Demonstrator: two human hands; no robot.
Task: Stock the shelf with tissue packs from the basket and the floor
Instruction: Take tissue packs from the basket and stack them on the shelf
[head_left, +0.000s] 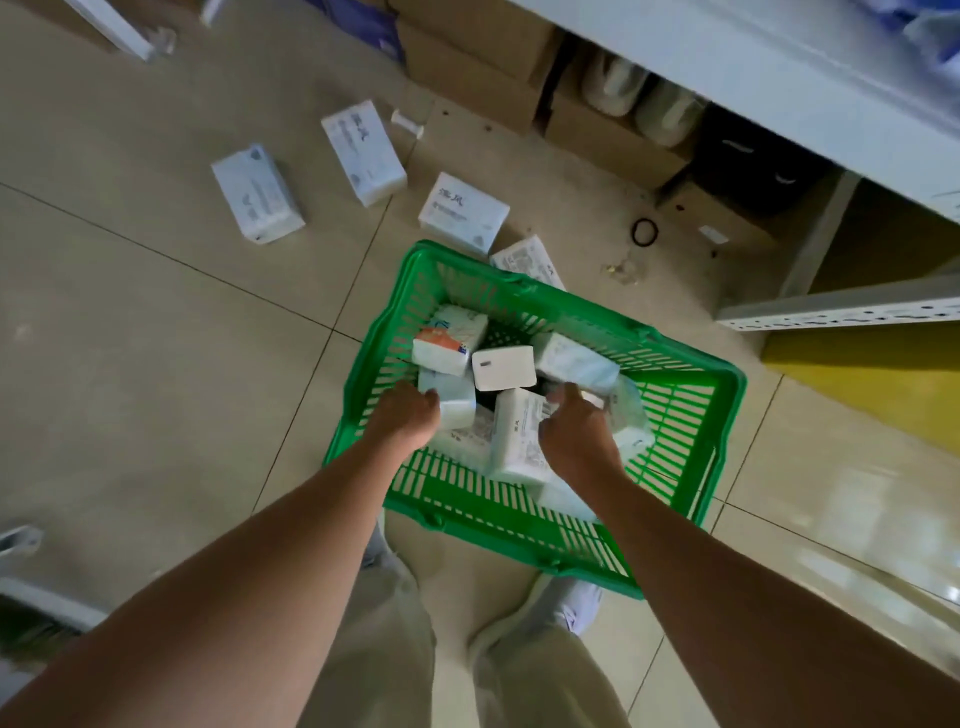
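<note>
Tissue packs (519, 436) lie heaped in the green basket (675, 415) on the floor; four more lie on the tiles beyond it.
Left hand (405, 415) curls its fingers on one pack, right hand (576, 431) clamps another. Soft wrappers may slip if both are lifted together, or topple the loose heap.

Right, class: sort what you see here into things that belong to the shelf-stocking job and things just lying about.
Job:
basket
packs in basket
floor packs
shelf
left hand
right hand

Lying about:
cardboard boxes
black ring
white spool
</note>
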